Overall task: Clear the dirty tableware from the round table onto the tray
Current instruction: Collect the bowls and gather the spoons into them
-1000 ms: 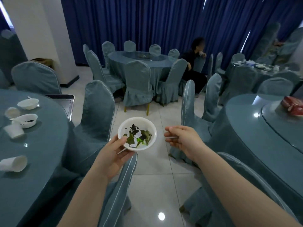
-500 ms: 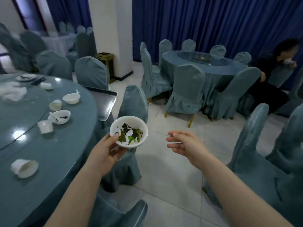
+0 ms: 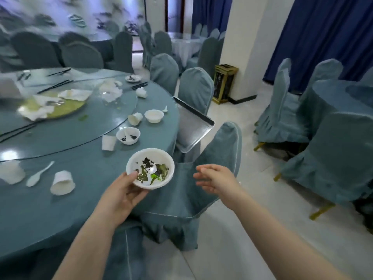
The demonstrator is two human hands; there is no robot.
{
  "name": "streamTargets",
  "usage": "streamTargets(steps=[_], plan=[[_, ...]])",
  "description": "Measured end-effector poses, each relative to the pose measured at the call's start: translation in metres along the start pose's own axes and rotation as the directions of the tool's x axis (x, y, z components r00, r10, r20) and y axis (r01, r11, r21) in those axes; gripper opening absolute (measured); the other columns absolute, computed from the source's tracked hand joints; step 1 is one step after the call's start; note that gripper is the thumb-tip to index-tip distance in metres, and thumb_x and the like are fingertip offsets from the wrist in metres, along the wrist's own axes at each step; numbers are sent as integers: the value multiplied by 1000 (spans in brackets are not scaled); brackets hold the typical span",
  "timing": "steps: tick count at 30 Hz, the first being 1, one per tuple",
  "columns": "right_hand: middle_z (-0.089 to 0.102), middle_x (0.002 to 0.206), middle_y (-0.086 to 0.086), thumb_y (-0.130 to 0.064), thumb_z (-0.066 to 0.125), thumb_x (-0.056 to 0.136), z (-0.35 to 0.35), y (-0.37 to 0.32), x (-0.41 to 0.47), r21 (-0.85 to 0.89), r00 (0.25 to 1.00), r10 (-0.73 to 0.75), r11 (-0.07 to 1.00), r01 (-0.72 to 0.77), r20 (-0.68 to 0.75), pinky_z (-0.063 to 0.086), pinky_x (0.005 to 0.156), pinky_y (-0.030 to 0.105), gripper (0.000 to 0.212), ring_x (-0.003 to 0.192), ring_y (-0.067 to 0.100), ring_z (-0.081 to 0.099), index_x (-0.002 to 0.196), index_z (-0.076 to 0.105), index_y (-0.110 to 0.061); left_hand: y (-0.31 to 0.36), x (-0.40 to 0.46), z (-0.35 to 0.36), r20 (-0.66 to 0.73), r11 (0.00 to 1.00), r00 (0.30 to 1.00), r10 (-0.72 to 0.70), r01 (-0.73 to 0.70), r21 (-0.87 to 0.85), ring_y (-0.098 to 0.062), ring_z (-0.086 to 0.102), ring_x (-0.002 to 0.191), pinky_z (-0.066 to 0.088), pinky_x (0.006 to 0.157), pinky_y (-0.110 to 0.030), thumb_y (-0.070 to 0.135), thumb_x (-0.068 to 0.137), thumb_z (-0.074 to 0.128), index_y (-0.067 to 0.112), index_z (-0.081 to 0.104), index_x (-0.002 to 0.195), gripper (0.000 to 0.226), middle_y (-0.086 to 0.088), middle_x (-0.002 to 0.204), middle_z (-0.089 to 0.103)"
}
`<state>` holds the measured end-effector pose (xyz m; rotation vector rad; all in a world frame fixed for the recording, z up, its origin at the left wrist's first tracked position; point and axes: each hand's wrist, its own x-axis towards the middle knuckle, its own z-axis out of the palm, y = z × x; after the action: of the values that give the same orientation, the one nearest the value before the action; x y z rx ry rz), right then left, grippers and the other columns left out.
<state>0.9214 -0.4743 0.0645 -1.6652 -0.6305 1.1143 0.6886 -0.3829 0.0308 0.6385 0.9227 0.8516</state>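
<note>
The tray (image 3: 191, 128) rests on a chair (image 3: 196, 87) right of the round table (image 3: 84, 158), bowls (image 3: 154, 116) near it.

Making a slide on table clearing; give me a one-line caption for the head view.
Left hand holds a dirty white bowl beside the round table, with the metal tray ahead.

I see my left hand (image 3: 121, 194) and right hand (image 3: 219, 178) bare, no gloves, rings or watch on them. Both forearms are uncovered down to the frame's lower edge, with no sleeve showing.
</note>
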Motion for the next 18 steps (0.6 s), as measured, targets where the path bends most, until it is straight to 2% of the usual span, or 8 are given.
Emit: streamTargets(steps=[3, 6, 8, 12, 16, 18], plan=[[74, 90, 1, -19, 55, 94, 11, -8, 58, -74, 997, -15, 997, 20, 72, 53, 64, 22, 15, 75, 16, 69, 98, 69, -17, 6, 41, 0, -72, 995, 997, 27, -33, -92, -20, 72, 78, 59, 62, -32, 15, 89, 59, 15, 65, 96, 9, -7, 86, 75], [74, 86, 3, -15, 54, 94, 28, -18, 114, -36, 996, 21, 999, -18, 86, 53, 73, 29, 15, 70, 18, 67, 92, 69, -17, 17, 79, -1, -122, 993, 991, 47, -59, -100, -18, 72, 75, 58, 59, -28, 16, 91, 57, 17, 67, 97, 11, -6, 88, 75], [73, 85, 6, -13, 54, 94, 46, -23, 146, -9, 994, 52, 999, -52, 93, 52, 75, 32, 15, 68, 19, 65, 90, 69, -15, 27, 96, -2, -139, 995, 988, 67, -77, -67, -16, 73, 78, 58, 61, -27, 18, 91, 57, 20, 68, 99, 13, -4, 90, 75], [70, 82, 7, -7, 56, 89, 90, -30, 195, -43, 980, 95, 995, -89, 173, 50, 69, 28, 13, 68, 19, 63, 87, 67, -13, 40, 119, -10, -241, 989, 967, 81, -108, -101, -20, 69, 88, 54, 73, -32, 17, 89, 59, 21, 67, 102, 16, -5, 93, 75], [67, 82, 8, -3, 56, 88, 129, -34, 242, -105, 963, 121, 990, -99, 242, 48, 66, 27, 13, 67, 19, 61, 96, 67, -7, 43, 136, -21, -354, 982, 932, 78, -134, -135, -23, 66, 94, 53, 77, -35, 15, 91, 58, 19, 66, 107, 18, -7, 96, 73], [66, 82, 6, -4, 57, 88, 144, -36, 261, -154, 949, 136, 984, -95, 283, 47, 64, 26, 13, 68, 18, 60, 96, 66, -9, 44, 143, -22, -420, 971, 905, 72, -159, -178, -23, 64, 95, 52, 77, -36, 13, 92, 56, 17, 64, 109, 19, -8, 101, 70]])
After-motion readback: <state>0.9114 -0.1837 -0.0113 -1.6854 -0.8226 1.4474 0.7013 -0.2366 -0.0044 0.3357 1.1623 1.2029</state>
